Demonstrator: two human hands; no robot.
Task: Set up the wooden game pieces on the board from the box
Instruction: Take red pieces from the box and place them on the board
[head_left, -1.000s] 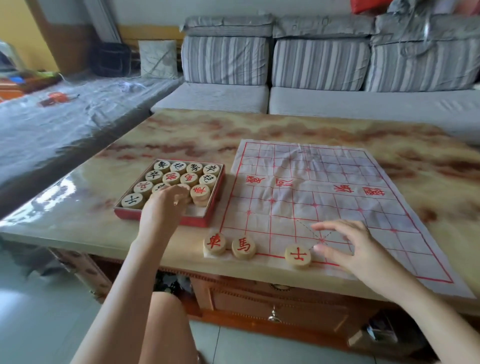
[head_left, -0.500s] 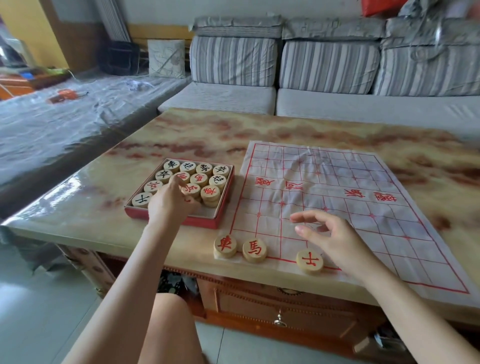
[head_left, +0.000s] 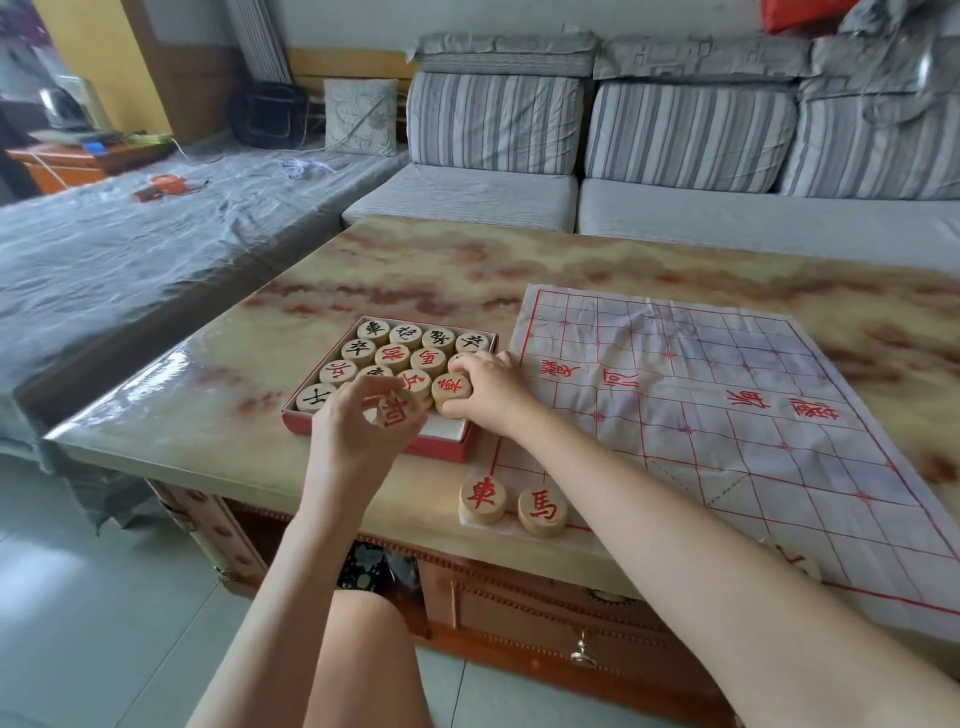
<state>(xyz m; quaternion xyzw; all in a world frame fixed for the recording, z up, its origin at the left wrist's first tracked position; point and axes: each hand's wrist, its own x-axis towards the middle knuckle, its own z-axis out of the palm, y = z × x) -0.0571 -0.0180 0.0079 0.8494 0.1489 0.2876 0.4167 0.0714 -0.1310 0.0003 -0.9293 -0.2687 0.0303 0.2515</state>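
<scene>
A red box (head_left: 298, 419) with several round wooden pieces marked in red and black stands on the table, left of the paper board (head_left: 727, 395). My left hand (head_left: 358, 431) is raised just over the box's near edge, fingers closed on a wooden piece (head_left: 393, 413) with a red character. My right hand (head_left: 493, 392) reaches into the box's right side, thumb and fingers around a red-marked piece (head_left: 453, 387) on a stack. Two red-marked pieces (head_left: 482, 499) (head_left: 542, 510) lie at the board's near left corner. A third piece (head_left: 802, 565) is mostly hidden behind my right forearm.
The marble-patterned table (head_left: 415, 270) ends close to me, with a wooden drawer front (head_left: 582, 649) below. A grey striped sofa (head_left: 493, 130) stands behind the table. A plastic-covered surface (head_left: 130, 249) lies to the left. My knee (head_left: 363, 660) is under the table edge.
My right hand has left the board and crossed left into the box. My left hand has lifted a red-marked piece out of the box. The view has shifted left.
</scene>
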